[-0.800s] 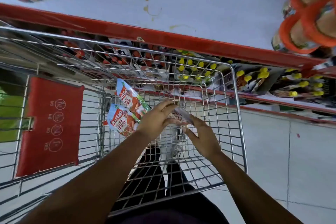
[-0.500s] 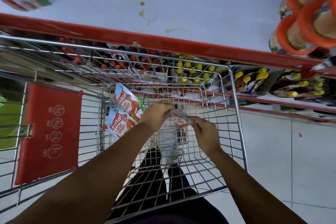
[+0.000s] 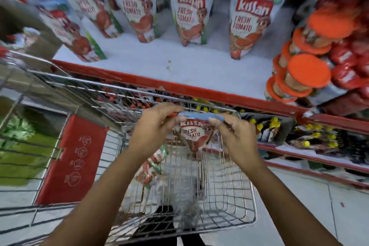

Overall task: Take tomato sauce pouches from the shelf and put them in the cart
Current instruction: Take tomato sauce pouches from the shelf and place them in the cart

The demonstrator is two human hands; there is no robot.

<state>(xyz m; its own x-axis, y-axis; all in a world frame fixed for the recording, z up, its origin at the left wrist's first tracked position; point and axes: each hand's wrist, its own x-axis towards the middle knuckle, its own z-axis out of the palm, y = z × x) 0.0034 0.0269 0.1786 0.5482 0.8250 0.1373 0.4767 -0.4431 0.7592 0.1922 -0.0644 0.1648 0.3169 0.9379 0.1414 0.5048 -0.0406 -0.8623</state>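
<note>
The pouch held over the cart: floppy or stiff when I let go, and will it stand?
Likely floppy: the pouch hangs from its top edge, pinched by the left hand and right hand. It will probably fall flat in the cart, like the pouch already lying there.

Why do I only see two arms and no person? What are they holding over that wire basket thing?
The camera sits on the person's head and looks down, so you see only their arms. The left hand and right hand pinch the top of one tomato sauce pouch over a metal shopping cart. More pouches in the cart lie lower down, blurry. On the white shelf stand more of the same pouches, with orange-lidded jars to the right.
</note>
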